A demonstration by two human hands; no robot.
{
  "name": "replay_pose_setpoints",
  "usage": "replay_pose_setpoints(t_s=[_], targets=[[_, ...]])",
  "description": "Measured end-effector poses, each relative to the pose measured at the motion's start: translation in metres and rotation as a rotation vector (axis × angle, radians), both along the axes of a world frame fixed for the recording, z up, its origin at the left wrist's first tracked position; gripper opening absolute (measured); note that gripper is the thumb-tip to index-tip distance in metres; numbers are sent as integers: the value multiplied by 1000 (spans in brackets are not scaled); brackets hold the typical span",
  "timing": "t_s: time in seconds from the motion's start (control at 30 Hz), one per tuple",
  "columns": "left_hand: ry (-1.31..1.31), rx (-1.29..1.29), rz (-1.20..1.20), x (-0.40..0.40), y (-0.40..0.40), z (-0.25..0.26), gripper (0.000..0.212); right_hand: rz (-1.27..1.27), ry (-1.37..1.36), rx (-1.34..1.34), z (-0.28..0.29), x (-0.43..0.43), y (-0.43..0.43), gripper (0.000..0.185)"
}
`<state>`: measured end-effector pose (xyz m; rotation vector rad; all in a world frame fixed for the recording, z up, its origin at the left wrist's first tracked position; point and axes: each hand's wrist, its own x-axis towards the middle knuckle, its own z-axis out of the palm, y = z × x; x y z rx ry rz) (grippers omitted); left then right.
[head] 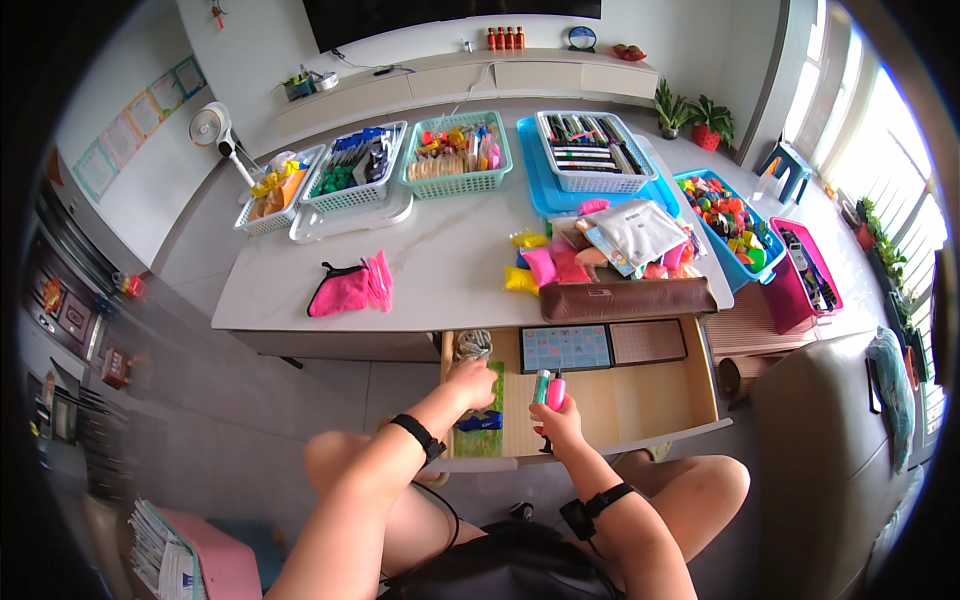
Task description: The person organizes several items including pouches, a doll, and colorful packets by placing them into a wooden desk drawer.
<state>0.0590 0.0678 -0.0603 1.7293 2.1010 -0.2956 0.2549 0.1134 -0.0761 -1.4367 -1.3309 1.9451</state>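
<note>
An open wooden drawer [615, 397] lies before me under the tabletop. My right hand [559, 420] is closed around a pink bottle-like item [556, 393] and a green-and-clear tube [541, 387], above the drawer. My left hand [472, 384] reaches in at the drawer's left side, by a grey coiled bundle [474, 344]; its fingertips are partly hidden, so whether it grips anything is unclear. Below it a dark blue packet [480, 421] rests on a green printed sheet [491, 444]. A blue sticker-like board [566, 347] and a pink gridded board [648, 342] lie along the drawer's back.
On the white table [442, 262] are a pink cloth pouch [339, 289], a brown leather-like case [630, 300], heaped colourful packets [555, 262], and baskets of pens [596, 180] and craft supplies [457, 184]. Toy-filled blue bin [731, 225] and pink bin [799, 300] stand right.
</note>
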Motion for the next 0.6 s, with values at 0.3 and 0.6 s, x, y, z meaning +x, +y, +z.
replay_pose_setpoints(t_s=[0.3,0.6], targets=[[-539,130,1,-47,-7,9,57,324,-236,45,32,-64,25,40],[-1080,498,263,-61,-25,100,31,350,-526,284,-30,-122,52,43]])
